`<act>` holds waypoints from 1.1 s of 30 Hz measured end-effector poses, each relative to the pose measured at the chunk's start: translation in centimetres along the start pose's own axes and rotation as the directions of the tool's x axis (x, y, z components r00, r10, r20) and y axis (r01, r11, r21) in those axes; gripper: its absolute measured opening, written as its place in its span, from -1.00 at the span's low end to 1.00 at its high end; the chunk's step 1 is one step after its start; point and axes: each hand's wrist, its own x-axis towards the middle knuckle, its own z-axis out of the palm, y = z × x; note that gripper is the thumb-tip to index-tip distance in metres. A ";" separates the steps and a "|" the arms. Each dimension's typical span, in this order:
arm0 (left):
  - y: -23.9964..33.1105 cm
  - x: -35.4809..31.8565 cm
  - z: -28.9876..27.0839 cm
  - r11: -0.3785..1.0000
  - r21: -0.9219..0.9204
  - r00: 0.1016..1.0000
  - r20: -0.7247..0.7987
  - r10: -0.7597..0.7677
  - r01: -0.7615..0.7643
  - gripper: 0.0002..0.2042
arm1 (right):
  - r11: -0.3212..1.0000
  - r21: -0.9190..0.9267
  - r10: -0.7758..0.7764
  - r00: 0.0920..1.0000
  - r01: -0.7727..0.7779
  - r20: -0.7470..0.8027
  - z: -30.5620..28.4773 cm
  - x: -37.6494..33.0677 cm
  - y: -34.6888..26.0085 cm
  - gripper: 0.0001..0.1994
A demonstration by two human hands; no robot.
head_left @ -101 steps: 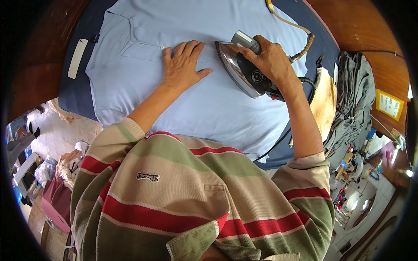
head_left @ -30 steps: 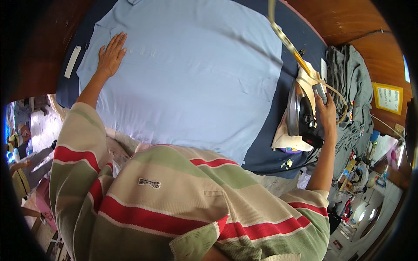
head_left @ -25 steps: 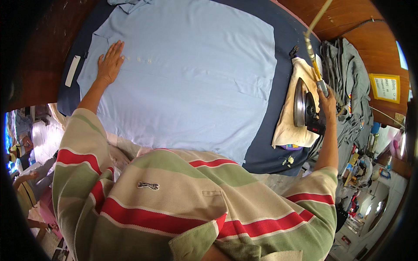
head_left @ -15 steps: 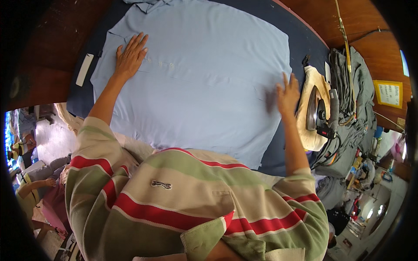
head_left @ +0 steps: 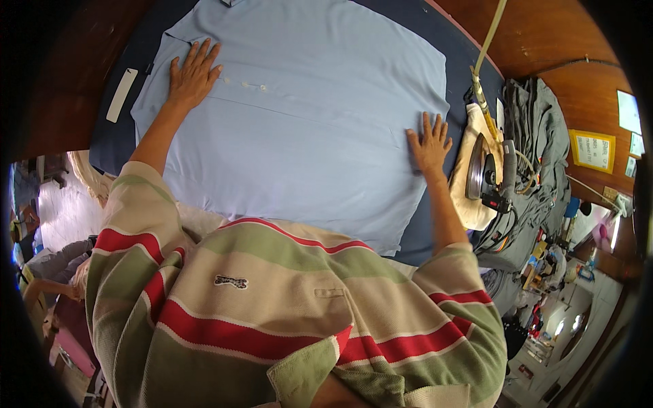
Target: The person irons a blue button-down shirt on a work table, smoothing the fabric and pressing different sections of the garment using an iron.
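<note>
– What are you working on?
– A dark blue table covering (head_left: 112, 146) bends around the upper half of the frame. On it, across the upper centre, the light blue garment (head_left: 292, 149) lies spread out.
– And at the right side?
– A heap of dark grey clothes (head_left: 537, 115), then a cream pad (head_left: 468, 211) beside it. The iron (head_left: 490, 178) rests on that pad, clear of the blue cloth.
– Your hands?
– Both flat, fingers spread, gripping nothing. My left hand (head_left: 194, 78) lies on the cloth at upper left; my right hand (head_left: 430, 146) is by its right edge, seemingly touching it.
– How do you do this part well?
– I'd press lightly and ease the palms apart, so the cloth lies taut without stretching. A faint line slants across the middle toward my right hand; I'd stroke along it, and I'd mind the hot iron near that wrist.
– Anything small to watch?
– A white strip (head_left: 122, 95) at upper left, off the cloth, and pale buttons (head_left: 263, 88) near my left fingertips; dragging over those could pucker the fabric.
</note>
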 end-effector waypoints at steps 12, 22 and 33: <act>20.6 -2.5 -5.0 0.675 -0.685 0.953 -0.099 0.287 -0.275 -0.71 | 0.738 0.400 -0.480 0.839 0.544 -0.255 0.1 1.0 -10.3 -0.88; 20.7 -2.6 -5.3 0.747 -0.618 0.953 -0.011 0.304 -0.245 -0.55 | 0.758 0.482 -0.405 0.897 0.439 -0.178 -0.7 0.1 -10.8 -0.80; 21.1 -2.9 -6.3 0.788 -0.560 0.952 -0.002 0.308 -0.256 -0.56 | 0.762 0.415 -0.484 0.863 0.497 -0.146 -2.3 -1.8 -8.9 -0.70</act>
